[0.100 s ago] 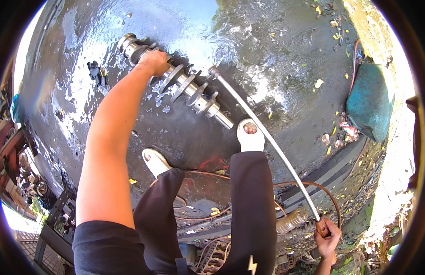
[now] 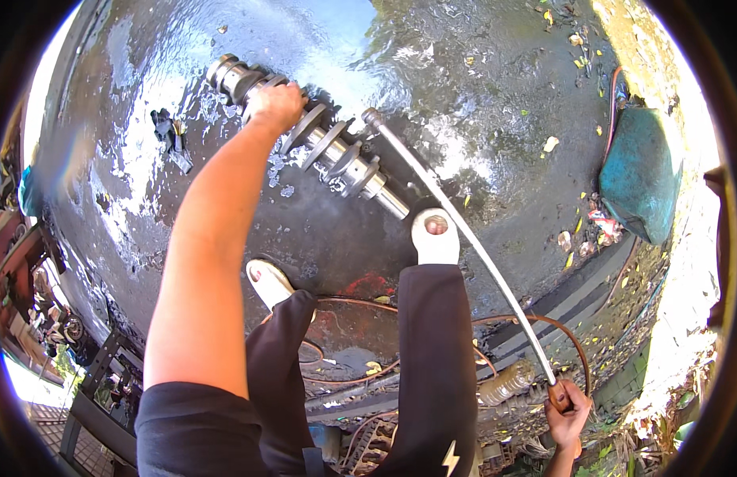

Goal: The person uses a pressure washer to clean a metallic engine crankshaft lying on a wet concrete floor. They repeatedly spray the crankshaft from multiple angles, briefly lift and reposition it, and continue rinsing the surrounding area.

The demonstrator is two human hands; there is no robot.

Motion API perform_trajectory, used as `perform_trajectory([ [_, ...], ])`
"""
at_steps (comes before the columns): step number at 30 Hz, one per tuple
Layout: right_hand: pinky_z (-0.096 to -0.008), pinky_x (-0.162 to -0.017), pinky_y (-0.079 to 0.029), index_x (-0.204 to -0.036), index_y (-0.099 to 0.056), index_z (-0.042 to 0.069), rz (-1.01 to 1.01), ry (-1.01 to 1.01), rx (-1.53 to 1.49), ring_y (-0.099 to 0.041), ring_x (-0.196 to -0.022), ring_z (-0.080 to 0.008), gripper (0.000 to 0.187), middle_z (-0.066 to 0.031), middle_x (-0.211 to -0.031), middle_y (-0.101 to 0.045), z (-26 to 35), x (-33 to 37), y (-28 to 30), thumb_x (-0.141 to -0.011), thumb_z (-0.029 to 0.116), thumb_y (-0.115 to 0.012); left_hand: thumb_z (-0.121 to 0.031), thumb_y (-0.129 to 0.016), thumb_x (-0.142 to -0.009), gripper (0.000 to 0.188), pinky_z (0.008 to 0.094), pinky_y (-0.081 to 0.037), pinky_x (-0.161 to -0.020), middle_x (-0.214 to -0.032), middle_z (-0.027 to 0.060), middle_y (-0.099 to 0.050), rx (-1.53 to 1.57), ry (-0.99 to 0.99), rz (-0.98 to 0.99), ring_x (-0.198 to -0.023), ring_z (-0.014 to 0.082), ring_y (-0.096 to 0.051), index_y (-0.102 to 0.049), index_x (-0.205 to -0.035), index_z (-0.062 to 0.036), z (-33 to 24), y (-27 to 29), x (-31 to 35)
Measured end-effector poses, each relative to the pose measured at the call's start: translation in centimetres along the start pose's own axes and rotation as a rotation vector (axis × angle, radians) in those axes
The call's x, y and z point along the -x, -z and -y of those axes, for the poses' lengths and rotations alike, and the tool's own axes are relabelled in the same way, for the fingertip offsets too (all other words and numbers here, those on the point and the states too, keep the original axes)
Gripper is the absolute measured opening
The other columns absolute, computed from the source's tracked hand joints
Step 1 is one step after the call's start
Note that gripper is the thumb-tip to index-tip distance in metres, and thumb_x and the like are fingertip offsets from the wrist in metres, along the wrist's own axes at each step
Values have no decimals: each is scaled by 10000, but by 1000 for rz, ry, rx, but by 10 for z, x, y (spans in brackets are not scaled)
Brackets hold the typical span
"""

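A steel crankshaft (image 2: 336,155) lies slantwise on the wet ground, its counterweights standing out along the shaft. My left hand (image 2: 274,107) is closed around it near its far-left end. Low on the right, my right hand (image 2: 569,409) grips the brown handle of a long metal spray lance (image 2: 471,230). The lance slants up and left, and its nozzle end is beside the middle of the crankshaft, apart from it. No spray can be made out.
My feet in white sandals (image 2: 437,248) stand just below the crankshaft. A brown hose (image 2: 360,300) winds behind them. A black rag-like scrap (image 2: 168,131) lies at left, a teal covered bundle (image 2: 642,179) at right. A ribbed metal engine part (image 2: 372,445) sits near my legs.
My left hand has shifted slightly to the right along with the crankshaft, which has moved a little and seems to have turned. The lance and right hand have barely moved.
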State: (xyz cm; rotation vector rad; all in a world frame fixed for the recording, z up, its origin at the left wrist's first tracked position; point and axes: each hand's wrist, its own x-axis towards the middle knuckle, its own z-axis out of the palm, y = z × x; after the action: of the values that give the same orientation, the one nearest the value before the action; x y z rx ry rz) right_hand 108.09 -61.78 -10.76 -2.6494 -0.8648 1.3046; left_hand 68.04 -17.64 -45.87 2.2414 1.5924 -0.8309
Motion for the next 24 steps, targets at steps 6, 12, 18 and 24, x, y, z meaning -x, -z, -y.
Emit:
perform_trajectory([
  [6,-201,-615,-418,-941,-609,-44,3,-71,-54,-497,-669,-55,315,2,-742,-558,3,1,-1,-629,-84,-618,-292,-492,-885,298,383,-495,-841,-1050,150,-644,-21,-27,-21,-997,278,-620,-628,-1034,-72,-18,4,-34],
  [12,-199,-577,-392,-952,-597,-63,25,-37,-59,-476,-649,-50,302,6,-724,-527,11,0,4,-651,-77,-619,-227,-471,-864,297,421,-479,-866,-1043,207,-624,311,-51,-45,-989,353,-600,-612,-1045,-40,-16,2,-47],
  [18,-163,-544,-309,-927,-586,-40,30,65,-7,-396,-626,-16,304,52,-706,-462,9,2,0,-627,-89,-590,-326,-552,-842,312,423,-477,-855,-1059,175,-624,453,195,-148,-984,331,-603,-622,-1025,-83,-30,1,-25],
  [24,-175,-566,-348,-936,-586,-62,19,53,-52,-426,-632,-36,320,37,-717,-484,14,5,-6,-618,-91,-604,-211,-462,-864,283,394,-505,-825,-1010,162,-651,422,235,-109,-946,303,-638,-686,-936,-54,-32,10,-30],
])
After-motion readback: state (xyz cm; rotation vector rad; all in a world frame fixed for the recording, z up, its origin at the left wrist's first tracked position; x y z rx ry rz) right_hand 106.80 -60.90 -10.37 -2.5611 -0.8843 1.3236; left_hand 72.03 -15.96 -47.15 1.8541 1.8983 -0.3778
